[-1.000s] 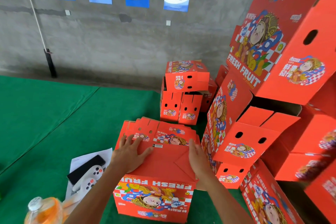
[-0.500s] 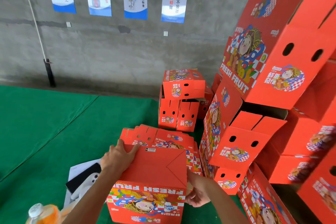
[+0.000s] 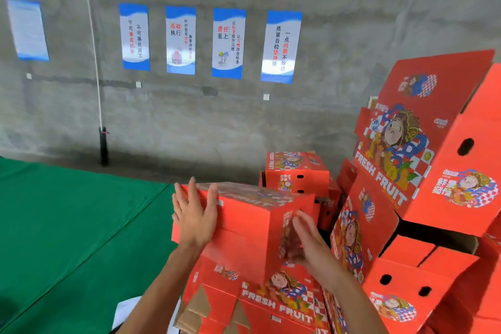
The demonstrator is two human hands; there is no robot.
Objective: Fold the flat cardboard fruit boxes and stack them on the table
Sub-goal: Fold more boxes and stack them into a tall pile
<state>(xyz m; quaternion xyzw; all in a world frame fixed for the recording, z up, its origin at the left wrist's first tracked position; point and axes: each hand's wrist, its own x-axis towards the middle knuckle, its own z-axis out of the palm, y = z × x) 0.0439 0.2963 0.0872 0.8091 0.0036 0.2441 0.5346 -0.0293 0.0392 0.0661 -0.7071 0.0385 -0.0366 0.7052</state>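
Note:
A folded red fruit box (image 3: 249, 228) is held up in front of me above the table, between my two palms. My left hand (image 3: 193, 214) presses flat against its left side with fingers straight. My right hand (image 3: 306, 244) presses its right end, fingers extended; motion blur smears that end. Under the box lies a pile of flat red "FRESH FRUIT" boxes (image 3: 273, 304) on the green table (image 3: 67, 225).
A tall, leaning heap of folded red boxes (image 3: 423, 160) fills the right side. Smaller folded boxes (image 3: 296, 173) stand behind by the concrete wall. Posters (image 3: 229, 42) hang on the wall. White paper (image 3: 127, 309) lies at the table's near edge.
The box has been lifted off the flat pile and turned, now held higher between both palms. My view has tilted up, so the bottle and controller have left the frame.

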